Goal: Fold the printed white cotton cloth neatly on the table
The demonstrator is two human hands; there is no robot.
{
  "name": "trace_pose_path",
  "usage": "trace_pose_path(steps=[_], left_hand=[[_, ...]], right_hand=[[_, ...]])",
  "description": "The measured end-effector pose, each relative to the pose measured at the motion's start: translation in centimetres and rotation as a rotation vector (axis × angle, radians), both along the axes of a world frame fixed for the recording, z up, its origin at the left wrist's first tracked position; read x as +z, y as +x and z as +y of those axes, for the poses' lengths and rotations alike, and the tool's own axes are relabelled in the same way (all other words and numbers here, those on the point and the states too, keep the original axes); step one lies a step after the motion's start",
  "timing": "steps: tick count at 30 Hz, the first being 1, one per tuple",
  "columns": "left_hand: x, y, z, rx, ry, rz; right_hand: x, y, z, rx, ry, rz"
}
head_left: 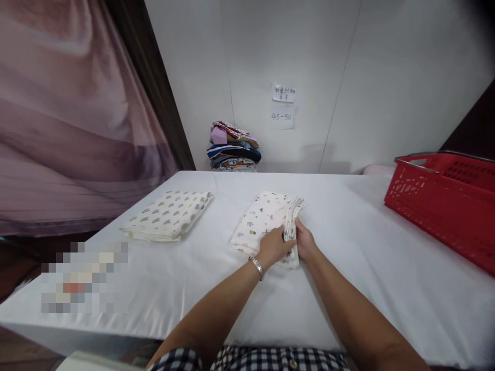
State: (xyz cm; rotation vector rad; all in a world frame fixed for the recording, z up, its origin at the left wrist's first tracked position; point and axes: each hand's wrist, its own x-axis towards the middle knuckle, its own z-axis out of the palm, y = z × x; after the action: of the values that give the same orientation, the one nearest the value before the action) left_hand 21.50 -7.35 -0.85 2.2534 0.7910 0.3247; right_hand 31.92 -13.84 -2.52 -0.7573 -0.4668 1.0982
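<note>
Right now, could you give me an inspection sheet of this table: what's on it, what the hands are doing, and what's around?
Surface: white covered table, smooth.
Things in hand: folded printed cloth, lying flat mid-table; both hands grip its right edge.
Other items: second folded cloth with grey print, lying apart to the left; red basket at the right edge, contents hidden.
Hands: left hand on the cloth, metal bracelet on its wrist; right hand pinching the layered edge.
Cables: nothing seen.
Surroundings: stack of folded clothes by the wall, two paper notes on the wall, pink curtain at left.
</note>
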Motion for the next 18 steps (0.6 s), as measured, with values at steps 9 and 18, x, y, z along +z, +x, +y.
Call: trace_pose_path(steps=[9,18], left_hand=[[1.6,-0.1,1.7,0.048,-0.724,-0.301],[5.6,-8.6,8.5,0.148,-1.268,-1.070]], right_hand=[[-2.7,-0.5,-0.1,-0.238,-0.174,-0.078],[1.5,7.7,-4.7,-0.376,-0.577,-0.269]])
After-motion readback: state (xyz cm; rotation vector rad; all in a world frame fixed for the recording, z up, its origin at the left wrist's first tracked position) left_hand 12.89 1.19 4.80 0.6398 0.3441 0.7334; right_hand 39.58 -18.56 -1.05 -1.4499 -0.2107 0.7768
